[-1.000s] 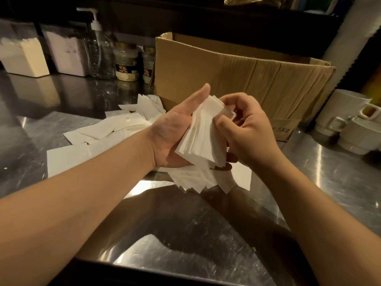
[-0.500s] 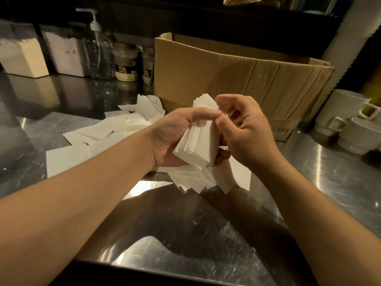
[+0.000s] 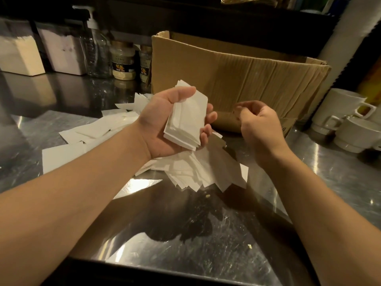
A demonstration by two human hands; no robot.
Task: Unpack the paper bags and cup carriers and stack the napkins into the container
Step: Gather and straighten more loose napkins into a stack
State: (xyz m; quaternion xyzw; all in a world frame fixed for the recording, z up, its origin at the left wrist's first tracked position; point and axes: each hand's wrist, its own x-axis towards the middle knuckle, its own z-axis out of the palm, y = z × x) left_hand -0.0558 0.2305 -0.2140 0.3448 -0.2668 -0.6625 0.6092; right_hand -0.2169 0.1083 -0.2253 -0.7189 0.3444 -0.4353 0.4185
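My left hand (image 3: 162, 124) grips a squared stack of white napkins (image 3: 186, 122) above the steel counter, thumb over the top edge and fingers curled under. My right hand (image 3: 261, 126) hovers just to the right of the stack, apart from it, fingers loosely curled and holding nothing. Beneath both hands lies a loose heap of white napkins (image 3: 198, 172) on the counter, and more napkins (image 3: 99, 131) are spread out to the left. Two clear containers (image 3: 18, 52) with white paper inside stand at the back left.
A large open cardboard box (image 3: 247, 79) stands right behind my hands. A pump bottle (image 3: 95, 48) and two jars (image 3: 123, 60) are at the back left. White cups (image 3: 348, 118) are stacked at the right. The steel counter (image 3: 185, 244) reaches the near edge.
My right hand has let go of the napkin stack and moved away to the right. My left hand has turned the stack flatter and now holds it alone.
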